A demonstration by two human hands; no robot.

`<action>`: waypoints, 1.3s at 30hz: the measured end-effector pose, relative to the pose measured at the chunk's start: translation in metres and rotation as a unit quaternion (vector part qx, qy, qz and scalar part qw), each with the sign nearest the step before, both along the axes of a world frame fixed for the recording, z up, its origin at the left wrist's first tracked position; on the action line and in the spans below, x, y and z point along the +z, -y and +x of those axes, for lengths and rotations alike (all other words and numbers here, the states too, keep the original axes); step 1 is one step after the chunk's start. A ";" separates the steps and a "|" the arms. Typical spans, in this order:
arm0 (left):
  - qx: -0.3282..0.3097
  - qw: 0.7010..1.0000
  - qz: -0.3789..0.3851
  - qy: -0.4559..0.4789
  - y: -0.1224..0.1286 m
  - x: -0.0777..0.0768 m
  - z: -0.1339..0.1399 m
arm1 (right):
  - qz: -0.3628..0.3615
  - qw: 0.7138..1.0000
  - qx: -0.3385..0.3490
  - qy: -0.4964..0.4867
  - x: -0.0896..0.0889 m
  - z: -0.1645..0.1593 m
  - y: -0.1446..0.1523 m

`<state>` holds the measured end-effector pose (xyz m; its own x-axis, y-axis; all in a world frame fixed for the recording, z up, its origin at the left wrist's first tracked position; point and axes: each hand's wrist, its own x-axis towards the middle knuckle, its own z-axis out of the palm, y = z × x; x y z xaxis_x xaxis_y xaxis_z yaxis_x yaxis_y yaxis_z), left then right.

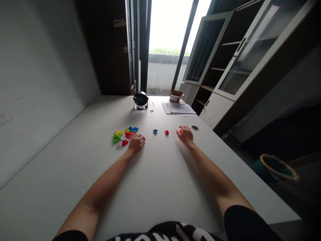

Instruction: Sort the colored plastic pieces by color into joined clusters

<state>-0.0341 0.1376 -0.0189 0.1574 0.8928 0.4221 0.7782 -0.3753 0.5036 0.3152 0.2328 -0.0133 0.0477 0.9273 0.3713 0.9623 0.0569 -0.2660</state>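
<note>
On the white table [155, 174], my right hand [186, 135] has its fingers closed around a small orange plastic piece [180, 131], which shows only in part. My left hand [136, 143] rests palm down, fingers loosely bent and nothing visible in them. Just left of it lies a loose pile of small plastic pieces: yellow [119, 133], green [116, 138], white [123, 137], red [124, 143] and blue [134, 129]. Between my hands sit a single blue piece [155, 131] and a single red piece [167, 132], apart from each other. Their exact kind is too small to tell.
A round black device on a stand [140, 100] is at the far side, a thin cord [151, 107] beside it. Papers [179, 108] and an open cardboard box [176, 96] lie at the back right. A round cable hole [195, 128] is beyond my right hand.
</note>
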 end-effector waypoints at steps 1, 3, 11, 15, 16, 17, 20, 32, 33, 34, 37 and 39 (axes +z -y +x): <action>0.037 0.999 0.016 -0.012 -0.001 0.000 -0.003 | 0.020 0.999 0.026 -0.028 0.001 -0.009 0.006; 0.115 0.992 0.031 -0.036 -0.002 0.001 -0.011 | 0.037 0.991 0.090 -0.090 0.003 -0.031 0.019; 0.128 0.981 0.009 -0.144 -0.005 -0.004 -0.016 | -0.078 0.902 0.342 -0.253 -0.013 -0.119 0.076; 0.005 0.990 0.019 -0.138 -0.004 -0.006 -0.006 | -0.056 0.906 0.340 -0.246 -0.024 -0.127 0.084; -0.007 0.991 0.023 -0.131 -0.004 -0.007 -0.004 | -0.057 0.905 0.338 -0.252 -0.025 -0.126 0.084; -0.009 0.992 0.026 -0.123 -0.004 -0.007 -0.003 | -0.060 0.904 0.336 -0.259 -0.025 -0.125 0.084; 0.022 0.994 0.023 -0.101 -0.005 -0.010 -0.005 | -0.066 0.901 0.336 -0.267 -0.023 -0.122 0.083; 0.075 0.985 -0.029 -0.151 -0.002 -0.002 -0.005 | -0.045 0.904 0.354 -0.233 -0.020 -0.124 0.087; 0.094 0.983 -0.025 -0.158 -0.001 -0.002 -0.006 | -0.043 0.904 0.356 -0.232 -0.021 -0.124 0.087; 0.116 0.979 -0.021 -0.164 -0.001 -0.001 -0.006 | -0.041 0.904 0.359 -0.230 -0.021 -0.124 0.087; 0.172 0.971 -0.009 -0.167 -0.001 -0.001 -0.010 | -0.037 0.902 0.367 -0.224 -0.023 -0.124 0.086; 0.194 0.968 -0.004 -0.157 -0.001 -0.001 -0.013 | -0.034 0.902 0.370 -0.219 -0.024 -0.123 0.085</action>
<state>-0.0466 0.1383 -0.0200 -0.0715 0.9134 0.4007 0.9751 -0.0206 0.2210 0.1917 0.1480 -0.0376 -0.4647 0.7856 0.4086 0.4697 0.6098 -0.6384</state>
